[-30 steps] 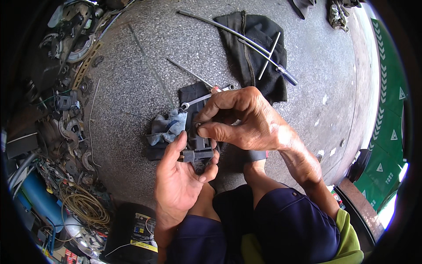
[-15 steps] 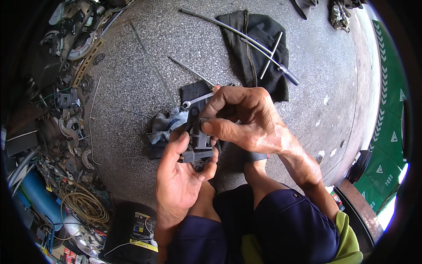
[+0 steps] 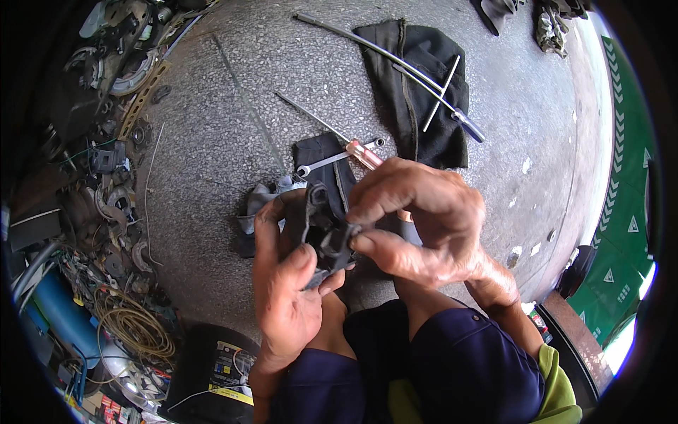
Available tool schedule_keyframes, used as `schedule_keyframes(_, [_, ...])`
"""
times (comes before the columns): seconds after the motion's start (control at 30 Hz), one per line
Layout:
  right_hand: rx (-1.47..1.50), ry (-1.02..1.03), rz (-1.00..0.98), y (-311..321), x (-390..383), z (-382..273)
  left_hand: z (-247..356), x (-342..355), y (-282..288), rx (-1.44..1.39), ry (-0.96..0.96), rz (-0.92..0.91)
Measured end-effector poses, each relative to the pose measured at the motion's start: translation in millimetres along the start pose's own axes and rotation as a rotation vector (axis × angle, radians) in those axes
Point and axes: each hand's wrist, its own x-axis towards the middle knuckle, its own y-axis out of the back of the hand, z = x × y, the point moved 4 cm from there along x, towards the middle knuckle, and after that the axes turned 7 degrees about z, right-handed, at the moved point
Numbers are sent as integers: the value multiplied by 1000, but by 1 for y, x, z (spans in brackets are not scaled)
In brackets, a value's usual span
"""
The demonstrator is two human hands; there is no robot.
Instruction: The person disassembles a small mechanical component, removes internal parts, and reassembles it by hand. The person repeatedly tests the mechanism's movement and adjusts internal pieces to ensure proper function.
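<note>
The left hand (image 3: 286,283) supports the dark metal part (image 3: 326,237). Its fingers curl behind the part; its thumb presses the near face. The part is held off the floor (image 3: 212,120), directly between the two hands and slightly blurred. The right hand (image 3: 431,219) pinches the right edge of the part between thumb and index finger. Whether a smaller piece sits between these fingertips cannot be told.

Just beyond the right hand's knuckles lies a screwdriver (image 3: 364,154) with a translucent reddish handle, its shaft directed away to the left. It crosses a combination wrench (image 3: 328,162), which lies partly over a dark cloth strip (image 3: 307,150). A light blue rag (image 3: 258,203) is just beyond the left hand's fingers.

Farther beyond the right hand, a black cloth (image 3: 381,42) bears a T-handle tool (image 3: 453,71) and a long metal bar (image 3: 339,35) running to a blue handle (image 3: 467,126). Well to the left of the left hand are a coil of tan hose (image 3: 138,328) and a blue cylinder (image 3: 67,314); a black bucket (image 3: 191,360) stands nearer, to its lower left.
</note>
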Motion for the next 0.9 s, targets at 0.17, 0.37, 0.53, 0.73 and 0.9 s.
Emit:
schedule_keyframes(0.17, [29, 119, 66, 3, -8, -7, 9, -2, -3, 107, -104, -50])
schedule_keyframes(0.37, [89, 105, 85, 4, -14, -6, 11, -2, -11, 160, -218, 57])
schedule_keyframes(0.53, [23, 10, 59, 4, -10, -2, 11, 2, -8, 220, -155, 63])
schedule_keyframes(0.73, [-41, -29, 8, 3, -2, 4, 3, 13, -3, -10, 138, -52])
schedule_keyframes(0.9, [-17, -160, -4, -1, 0, 8, -3, 15, 0, -169, 354, -106])
